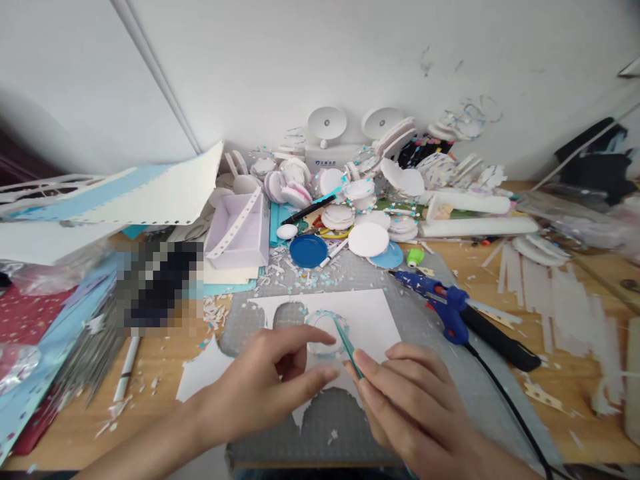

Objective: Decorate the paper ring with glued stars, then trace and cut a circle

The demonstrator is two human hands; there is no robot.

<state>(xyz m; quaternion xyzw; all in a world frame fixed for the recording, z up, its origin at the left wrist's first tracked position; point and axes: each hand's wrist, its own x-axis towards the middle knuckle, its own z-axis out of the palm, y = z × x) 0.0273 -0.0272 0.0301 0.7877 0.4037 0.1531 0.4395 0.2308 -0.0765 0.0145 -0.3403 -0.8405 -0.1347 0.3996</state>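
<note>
My right hand [407, 397] is closed round a thin teal pen-like tool [345, 340], whose tip touches a small round clear ring with speckled edge [325, 331]. That ring lies on a white sheet of card [373, 317] with round holes cut out of it, on a grey cutting mat [440, 347]. My left hand [267, 387] rests on the card just left of the ring, index finger stretched to its edge and thumb pressing down, holding nothing.
A blue hot glue gun [440, 297] with a black cord lies right of the card. Behind are a blue lid [308, 251], white foam discs [369, 239], a white open box [240, 230], markers and paper scraps. Stacked sheets [55, 313] fill the left; white strips [560, 293] lie right.
</note>
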